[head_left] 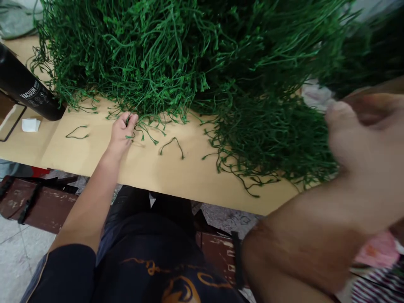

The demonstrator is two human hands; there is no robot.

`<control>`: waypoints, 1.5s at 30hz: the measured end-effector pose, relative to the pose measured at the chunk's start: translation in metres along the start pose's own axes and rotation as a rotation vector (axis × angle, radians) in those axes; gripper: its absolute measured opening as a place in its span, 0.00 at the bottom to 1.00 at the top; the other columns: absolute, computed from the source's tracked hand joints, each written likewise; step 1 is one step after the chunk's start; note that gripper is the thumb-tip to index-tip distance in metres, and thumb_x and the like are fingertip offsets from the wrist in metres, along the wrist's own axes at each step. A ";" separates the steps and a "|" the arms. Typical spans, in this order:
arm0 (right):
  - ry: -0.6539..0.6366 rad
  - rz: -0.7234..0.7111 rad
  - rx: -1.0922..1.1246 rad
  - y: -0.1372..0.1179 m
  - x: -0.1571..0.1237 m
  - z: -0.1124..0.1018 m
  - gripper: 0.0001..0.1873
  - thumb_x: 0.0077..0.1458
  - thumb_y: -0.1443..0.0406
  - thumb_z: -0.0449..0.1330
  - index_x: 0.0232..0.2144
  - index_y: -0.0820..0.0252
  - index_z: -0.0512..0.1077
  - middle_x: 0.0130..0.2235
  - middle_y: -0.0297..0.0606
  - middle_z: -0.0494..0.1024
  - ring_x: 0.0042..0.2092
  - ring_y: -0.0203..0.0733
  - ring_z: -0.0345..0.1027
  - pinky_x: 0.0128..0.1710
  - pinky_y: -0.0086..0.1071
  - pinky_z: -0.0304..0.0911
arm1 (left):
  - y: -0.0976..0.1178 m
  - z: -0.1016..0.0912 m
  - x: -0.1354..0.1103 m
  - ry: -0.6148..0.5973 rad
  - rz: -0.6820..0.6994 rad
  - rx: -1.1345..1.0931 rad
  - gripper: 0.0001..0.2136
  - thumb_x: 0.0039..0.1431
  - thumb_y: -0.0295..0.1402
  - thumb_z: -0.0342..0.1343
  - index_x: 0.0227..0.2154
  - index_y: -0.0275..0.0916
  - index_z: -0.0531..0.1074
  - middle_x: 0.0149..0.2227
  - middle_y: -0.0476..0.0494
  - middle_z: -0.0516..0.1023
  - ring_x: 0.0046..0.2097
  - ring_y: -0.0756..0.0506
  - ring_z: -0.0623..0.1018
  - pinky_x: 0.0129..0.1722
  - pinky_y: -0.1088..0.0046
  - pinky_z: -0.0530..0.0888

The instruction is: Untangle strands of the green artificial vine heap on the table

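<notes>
Left of centre, the bare left hand (122,128) pinches thin, green, plastic-looking stems (127,121); at the right edge, I cannot tell whether the blurred right hand (366,141) grips anything.

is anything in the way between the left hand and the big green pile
Nothing visible is. The left hand is right at the near edge of the green pile, with a green strand in its grip. The black bottle stands off to the left, clear of that gap.

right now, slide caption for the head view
At a tan table, the left hand pinches a green strand beside a tangled heap.
</notes>
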State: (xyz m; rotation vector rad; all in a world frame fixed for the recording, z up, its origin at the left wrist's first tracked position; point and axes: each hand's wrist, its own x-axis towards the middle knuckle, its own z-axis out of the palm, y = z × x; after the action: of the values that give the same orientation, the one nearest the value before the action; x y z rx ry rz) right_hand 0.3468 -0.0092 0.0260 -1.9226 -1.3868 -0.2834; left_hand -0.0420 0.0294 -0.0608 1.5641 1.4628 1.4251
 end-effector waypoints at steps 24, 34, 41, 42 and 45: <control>-0.466 -0.126 1.009 -0.171 -0.121 0.083 0.23 0.57 0.47 0.50 0.22 0.56 0.67 0.30 0.37 0.70 0.37 0.38 0.66 0.40 0.36 0.63 | 0.022 0.003 -0.010 -0.244 -0.059 0.012 0.16 0.57 0.44 0.51 0.21 0.39 0.59 0.20 0.53 0.57 0.26 0.53 0.61 0.27 0.76 0.63; -0.628 -0.200 1.245 -0.176 -0.126 0.060 0.18 0.59 0.55 0.53 0.21 0.58 0.66 0.25 0.34 0.70 0.28 0.34 0.62 0.30 0.32 0.60 | 0.026 0.007 -0.010 -0.238 -0.085 -0.016 0.11 0.55 0.34 0.54 0.21 0.38 0.61 0.21 0.53 0.61 0.26 0.54 0.62 0.29 0.77 0.63; -0.683 -0.239 1.291 -0.171 -0.125 0.059 0.18 0.59 0.58 0.54 0.19 0.59 0.65 0.23 0.33 0.68 0.26 0.32 0.59 0.27 0.31 0.57 | 0.027 0.007 -0.012 -0.289 -0.119 -0.089 0.11 0.56 0.33 0.54 0.21 0.37 0.61 0.21 0.53 0.63 0.26 0.54 0.62 0.29 0.77 0.63; -0.705 -0.252 1.293 -0.170 -0.123 0.061 0.18 0.59 0.58 0.54 0.19 0.59 0.65 0.23 0.33 0.69 0.26 0.32 0.60 0.27 0.31 0.58 | 0.027 0.007 -0.012 -0.296 -0.138 -0.117 0.11 0.55 0.32 0.54 0.21 0.37 0.61 0.21 0.54 0.62 0.25 0.55 0.62 0.29 0.77 0.63; -0.718 -0.227 1.298 -0.167 -0.120 0.070 0.19 0.58 0.56 0.54 0.19 0.59 0.65 0.24 0.34 0.71 0.26 0.32 0.61 0.27 0.30 0.59 | 0.030 0.005 -0.012 -0.312 -0.187 -0.206 0.10 0.55 0.29 0.54 0.20 0.37 0.61 0.21 0.54 0.62 0.25 0.55 0.62 0.31 0.78 0.65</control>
State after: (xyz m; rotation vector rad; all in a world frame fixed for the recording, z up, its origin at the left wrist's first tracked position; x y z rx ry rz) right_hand 0.1350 -0.0251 -0.0184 -0.7444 -1.5739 1.0637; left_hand -0.0254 0.0118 -0.0389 1.4075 1.2021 1.1273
